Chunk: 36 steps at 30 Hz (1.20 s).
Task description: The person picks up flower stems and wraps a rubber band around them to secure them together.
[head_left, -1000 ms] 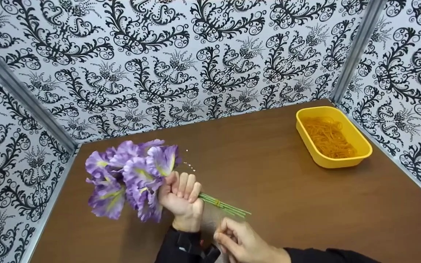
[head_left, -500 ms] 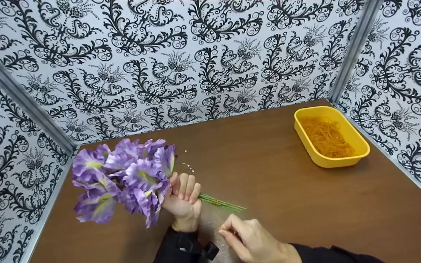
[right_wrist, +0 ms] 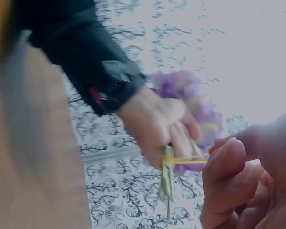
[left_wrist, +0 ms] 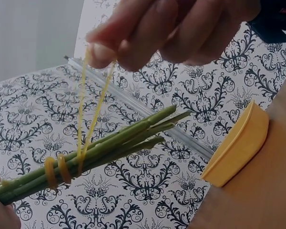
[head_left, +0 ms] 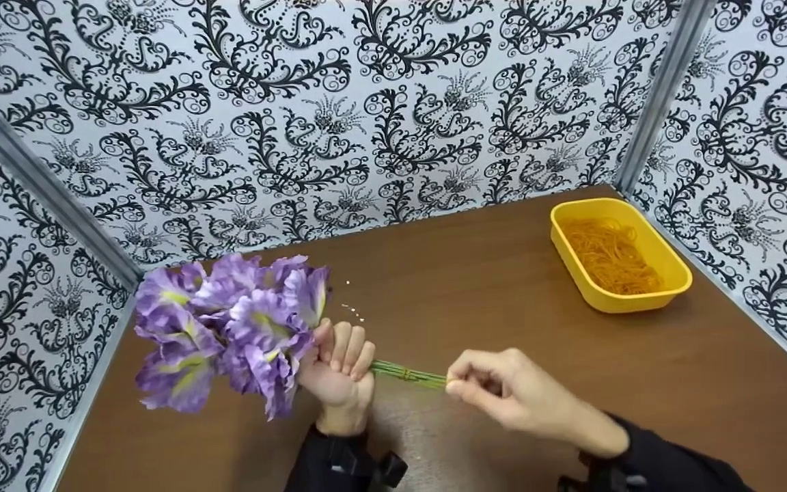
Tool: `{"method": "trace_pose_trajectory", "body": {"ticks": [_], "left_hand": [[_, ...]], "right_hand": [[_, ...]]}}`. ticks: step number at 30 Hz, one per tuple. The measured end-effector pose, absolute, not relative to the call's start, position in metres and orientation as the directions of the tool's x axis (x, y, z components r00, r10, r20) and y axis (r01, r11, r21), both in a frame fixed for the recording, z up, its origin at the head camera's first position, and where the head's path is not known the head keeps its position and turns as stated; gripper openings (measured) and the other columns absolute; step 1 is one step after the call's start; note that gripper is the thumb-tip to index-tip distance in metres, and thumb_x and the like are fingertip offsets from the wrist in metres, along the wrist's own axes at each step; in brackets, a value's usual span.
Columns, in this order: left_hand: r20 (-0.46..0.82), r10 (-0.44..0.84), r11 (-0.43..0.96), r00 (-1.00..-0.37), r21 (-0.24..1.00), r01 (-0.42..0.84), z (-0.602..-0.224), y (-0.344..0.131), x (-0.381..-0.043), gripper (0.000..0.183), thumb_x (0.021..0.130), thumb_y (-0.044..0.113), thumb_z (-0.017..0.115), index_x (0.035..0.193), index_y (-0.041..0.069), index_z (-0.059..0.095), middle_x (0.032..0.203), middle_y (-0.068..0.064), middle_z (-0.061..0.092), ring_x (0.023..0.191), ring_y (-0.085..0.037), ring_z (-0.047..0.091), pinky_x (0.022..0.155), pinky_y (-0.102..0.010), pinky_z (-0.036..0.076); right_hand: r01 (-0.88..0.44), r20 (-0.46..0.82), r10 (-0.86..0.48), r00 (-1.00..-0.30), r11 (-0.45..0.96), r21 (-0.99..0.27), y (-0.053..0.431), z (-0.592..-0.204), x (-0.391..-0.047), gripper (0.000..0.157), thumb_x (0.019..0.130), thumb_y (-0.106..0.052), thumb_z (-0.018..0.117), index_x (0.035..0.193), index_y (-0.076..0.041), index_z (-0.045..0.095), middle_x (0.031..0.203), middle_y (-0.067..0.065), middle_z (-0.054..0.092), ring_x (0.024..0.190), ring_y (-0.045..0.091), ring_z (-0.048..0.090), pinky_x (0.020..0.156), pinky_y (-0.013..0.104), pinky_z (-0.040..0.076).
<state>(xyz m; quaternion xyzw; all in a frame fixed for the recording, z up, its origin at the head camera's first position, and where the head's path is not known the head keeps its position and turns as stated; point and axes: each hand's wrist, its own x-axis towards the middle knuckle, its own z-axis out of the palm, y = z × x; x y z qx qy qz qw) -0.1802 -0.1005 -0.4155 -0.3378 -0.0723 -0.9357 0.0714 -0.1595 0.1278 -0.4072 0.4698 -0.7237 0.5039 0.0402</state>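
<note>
A bunch of purple artificial irises (head_left: pixel 257 321) lies tilted in my left hand (head_left: pixel 339 372), whose fingers curl round the green stems (left_wrist: pixel 114 143) just below the blooms. Around the stems, in the left wrist view, a yellow rubber band is wound in a couple of tight turns (left_wrist: pixel 63 168). From there the rest of the rubber band (left_wrist: pixel 81 105) stretches in two strands up to my right hand (left_wrist: pixel 181 28), which pinches it between thumb and finger. In the head view, my right hand (head_left: pixel 523 393) is beside the cut stem ends and partly hides them.
A yellow plastic container (head_left: pixel 629 304) with many loose rubber bands (head_left: pixel 612 260) stands at the back right of the brown table (head_left: pixel 448 294). Patterned panels (head_left: pixel 311 137) with metal corner posts (head_left: pixel 663 96) enclose the back and sides.
My right hand drops slightly away below the stems, then rises and moves right to the stem ends. The left hand keeps its grip; the flowers have shifted slightly left.
</note>
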Motion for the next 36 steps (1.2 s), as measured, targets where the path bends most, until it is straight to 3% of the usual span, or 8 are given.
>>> {"method": "trace_pose_trajectory", "body": {"ticks": [4, 10, 17, 26, 33, 36], "left_hand": [[0.603, -0.078, -0.979, -0.794, 0.104, 0.176, -0.414, -0.103, -0.178, 0.047, 0.096, 0.011, 0.05, 0.063, 0.015, 0.017, 0.053, 0.006, 0.015, 0.044, -0.005, 0.012, 0.038, -0.014, 0.015], [0.553, -0.094, -0.982, -0.828, 0.085, 0.168, -0.411, -0.109, -0.178, 0.045, 0.093, 0.011, 0.052, 0.063, 0.015, 0.018, 0.053, 0.006, 0.015, 0.044, -0.005, 0.012, 0.038, -0.014, 0.014], [0.538, -0.11, -0.981, -0.836, 0.076, 0.178, -0.409, -0.114, -0.179, 0.045, 0.091, 0.01, 0.052, 0.063, 0.015, 0.017, 0.052, 0.006, 0.014, 0.044, -0.005, 0.011, 0.038, -0.015, 0.013], [0.544, -0.066, -0.991, -0.836, 0.061, 0.118, -0.407, -0.116, -0.178, 0.045, 0.092, 0.01, 0.05, 0.063, 0.015, 0.017, 0.053, 0.006, 0.015, 0.044, -0.005, 0.012, 0.039, -0.014, 0.013], [0.522, -0.051, -0.996, -0.851, 0.04, 0.084, -0.407, -0.119, -0.178, 0.044, 0.091, 0.009, 0.05, 0.062, 0.015, 0.017, 0.052, 0.006, 0.015, 0.044, -0.006, 0.013, 0.039, -0.015, 0.015], [0.502, -0.042, -0.998, -0.864, 0.024, 0.063, -0.407, -0.122, -0.179, 0.044, 0.09, 0.009, 0.05, 0.061, 0.016, 0.017, 0.052, 0.006, 0.015, 0.044, -0.006, 0.013, 0.039, -0.015, 0.015]], "right_hand": [[-0.625, 0.411, -0.668, -0.62, 0.104, -0.774, 0.138, -0.402, -0.166, 0.009, 0.1, -0.01, 0.064, 0.099, -0.018, 0.067, 0.067, -0.005, 0.055, 0.056, -0.003, 0.041, 0.043, 0.015, 0.033], [-0.499, 0.274, -0.695, -0.665, 0.139, -0.855, 0.143, -0.401, -0.171, 0.006, 0.101, -0.016, 0.063, 0.099, -0.017, 0.068, 0.064, -0.002, 0.053, 0.049, -0.002, 0.039, 0.039, 0.018, 0.03], [-0.376, 0.157, -0.703, -0.694, 0.169, -0.911, 0.145, -0.401, -0.176, 0.01, 0.102, -0.023, 0.062, 0.099, -0.016, 0.067, 0.062, 0.0, 0.052, 0.039, 0.002, 0.042, 0.031, 0.022, 0.036], [-0.314, 0.1, -0.721, -0.686, 0.169, -0.934, 0.153, -0.401, -0.186, 0.013, 0.103, -0.023, 0.06, 0.1, -0.012, 0.066, 0.061, -0.003, 0.047, 0.039, 0.004, 0.043, 0.032, 0.021, 0.036], [-0.276, 0.098, -0.759, -0.644, 0.111, -0.955, 0.156, -0.406, -0.194, 0.011, 0.104, -0.016, 0.058, 0.102, -0.008, 0.065, 0.059, 0.008, 0.045, 0.039, 0.008, 0.043, 0.031, 0.023, 0.036], [-0.269, 0.105, -0.778, -0.619, 0.085, -0.959, 0.156, -0.411, -0.2, 0.011, 0.104, -0.013, 0.057, 0.103, -0.007, 0.065, 0.059, 0.012, 0.043, 0.036, 0.018, 0.041, 0.031, 0.024, 0.037]]}}
